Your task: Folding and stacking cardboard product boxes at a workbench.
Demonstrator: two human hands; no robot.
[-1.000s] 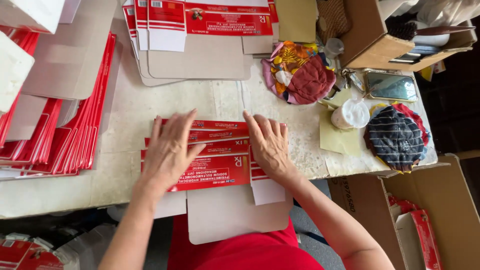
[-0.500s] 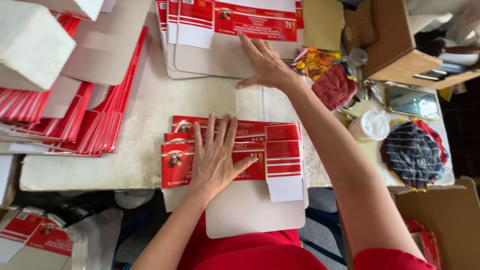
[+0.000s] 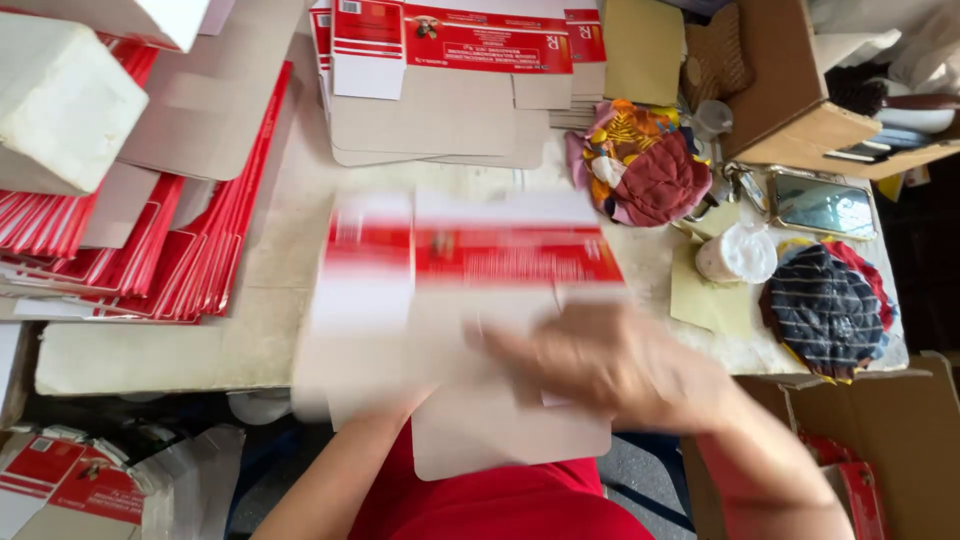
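at bench [image 3: 150, 360] ctr, front edge: one flat carton blank [image 3: 470, 270], red/white print strip across the top, plain grey-brown board below, heavily motion-blurred. it lies over or just above the bench top, lower part past the front edge toward the person in a red top; touching or lifted, cannot tell.
right hand [image 3: 610, 365]: blurred, over the blank's lower right part, fingers spread flat and pointing left; gripping or just pressing, cannot tell.
left hand: hidden under/behind the blank, only the forearm [image 3: 340, 480] shows coming up from below; fingers' state cannot be told.
bench rear ctr: stack of blanks [image 3: 450, 90], same print, top one face up.
bench left: fanned piles of red blanks [image 3: 140, 260] on edge/leaning, w/ plain board sheets [image 3: 200, 110] lying over them; white block [image 3: 60, 110] on top, far left.
bench right, back to front: brown card box [image 3: 800, 100], open; bright patterned cloth bundle w/ dark red cloth [image 3: 640, 170]; small framed mirror [image 3: 820, 205]; white roll [image 3: 735, 255] on a yellowish card [image 3: 705, 295]; striped dark cloth [image 3: 825, 310] nr the right corner.
floor, lower left: loose red/white blanks [image 3: 70, 475]. lower right: open carton [image 3: 900, 440] w/ red pieces inside.
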